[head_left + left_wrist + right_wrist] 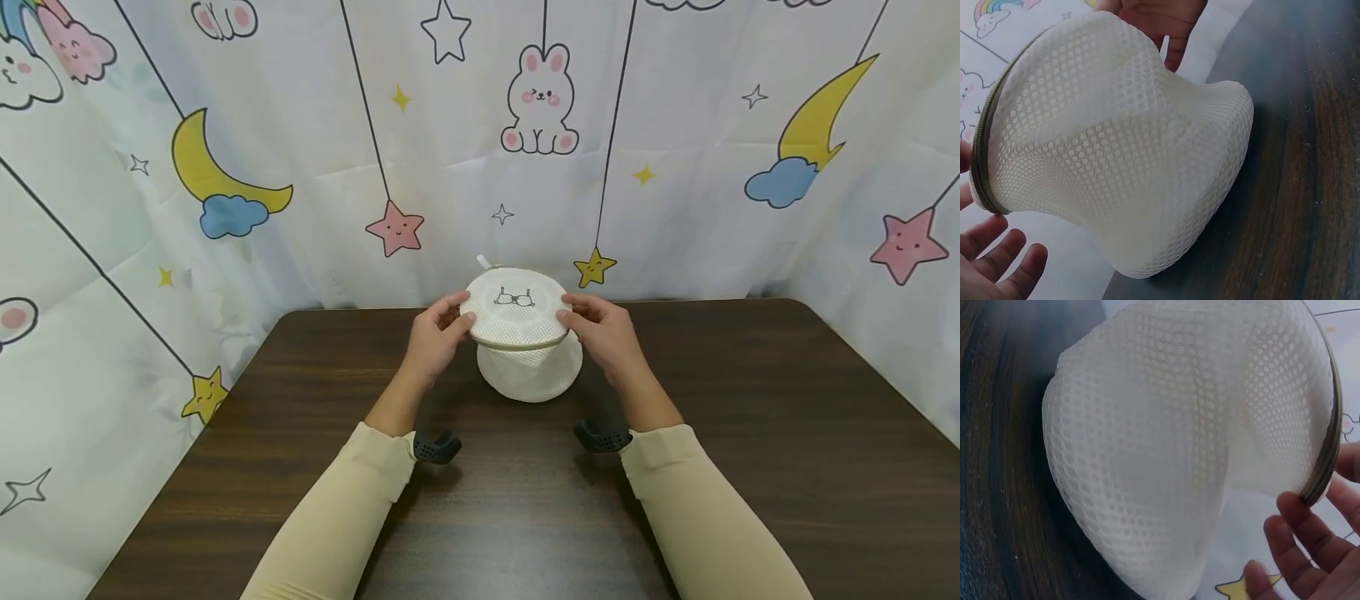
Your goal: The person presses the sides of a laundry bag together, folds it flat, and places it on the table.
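A cream mesh laundry bag (529, 372) stands upright on the dark table, its round lid printed with a small bra drawing. My left hand (438, 335) pinches the lid's rim on the left side. On the opposite side my right hand (602, 333) pinches the rim between thumb and fingers. The left wrist view shows the honeycomb mesh of the bag (1110, 137) sagging and creased, with a brownish zipper (982, 150) round the top edge. In the right wrist view, the right fingers (1297, 512) touch the zipper edge, and the bag's base rests on the table.
The dark wooden table (510, 517) spreads out on all sides of the bag. Behind it hangs a white curtain (465, 150) printed with moons, stars and rabbits. Each wrist wears a dark device, such as the left wrist's one (437, 447).
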Demonstrator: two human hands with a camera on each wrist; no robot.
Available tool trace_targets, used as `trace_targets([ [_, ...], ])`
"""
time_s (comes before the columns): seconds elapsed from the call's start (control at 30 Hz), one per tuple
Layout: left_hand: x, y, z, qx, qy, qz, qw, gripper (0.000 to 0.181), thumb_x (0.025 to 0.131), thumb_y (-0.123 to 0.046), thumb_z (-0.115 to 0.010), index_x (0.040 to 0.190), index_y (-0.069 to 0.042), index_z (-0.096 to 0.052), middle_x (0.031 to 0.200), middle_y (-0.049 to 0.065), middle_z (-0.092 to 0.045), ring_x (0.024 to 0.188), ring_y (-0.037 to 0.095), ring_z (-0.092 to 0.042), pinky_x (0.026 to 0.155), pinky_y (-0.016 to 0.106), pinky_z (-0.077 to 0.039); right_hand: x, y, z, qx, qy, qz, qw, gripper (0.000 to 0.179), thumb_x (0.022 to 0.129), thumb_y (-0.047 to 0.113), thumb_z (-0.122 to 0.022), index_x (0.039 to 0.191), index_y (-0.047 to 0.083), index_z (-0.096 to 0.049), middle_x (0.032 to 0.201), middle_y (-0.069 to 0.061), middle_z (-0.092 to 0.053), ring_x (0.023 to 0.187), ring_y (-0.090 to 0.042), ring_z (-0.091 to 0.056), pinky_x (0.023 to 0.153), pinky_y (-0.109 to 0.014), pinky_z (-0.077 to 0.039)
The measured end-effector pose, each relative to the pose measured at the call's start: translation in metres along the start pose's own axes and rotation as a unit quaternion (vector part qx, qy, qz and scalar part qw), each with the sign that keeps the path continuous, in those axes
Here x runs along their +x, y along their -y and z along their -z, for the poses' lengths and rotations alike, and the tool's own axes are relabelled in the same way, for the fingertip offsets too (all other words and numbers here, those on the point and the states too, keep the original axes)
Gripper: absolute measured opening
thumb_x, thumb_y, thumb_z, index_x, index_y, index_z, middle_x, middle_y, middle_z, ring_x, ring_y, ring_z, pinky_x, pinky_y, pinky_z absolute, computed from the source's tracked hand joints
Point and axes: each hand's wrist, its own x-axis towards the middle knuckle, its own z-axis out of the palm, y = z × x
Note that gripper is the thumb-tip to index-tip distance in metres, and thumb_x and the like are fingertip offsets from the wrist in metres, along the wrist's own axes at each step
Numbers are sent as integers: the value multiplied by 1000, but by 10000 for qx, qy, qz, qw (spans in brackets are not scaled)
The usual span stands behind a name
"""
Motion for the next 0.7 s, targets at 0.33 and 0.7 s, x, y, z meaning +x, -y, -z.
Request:
trace_targets([
  [0.33,5,18,-4,968,179,-210,9949,41,95,-22,-64,135,-12,-61,131,9,-61,119,23,-58,96,38,-50,0,-5,5,-185,79,-302,9993,45,95,30,-65,136,14,-60,127,-14,-59,114,-24,-54,100,-39,-45],
  [0.7,4,29,-6,1807,405,-117,9826,42,93,-22,-64,134,-10,-61,135,11,-58,121,28,-55,107,49,-41,3,-17,6,-877,351,-191,9953,44,96,26,-63,137,11,-58,128,-20,-58,118,-34,-54,102,-50,-44],
])
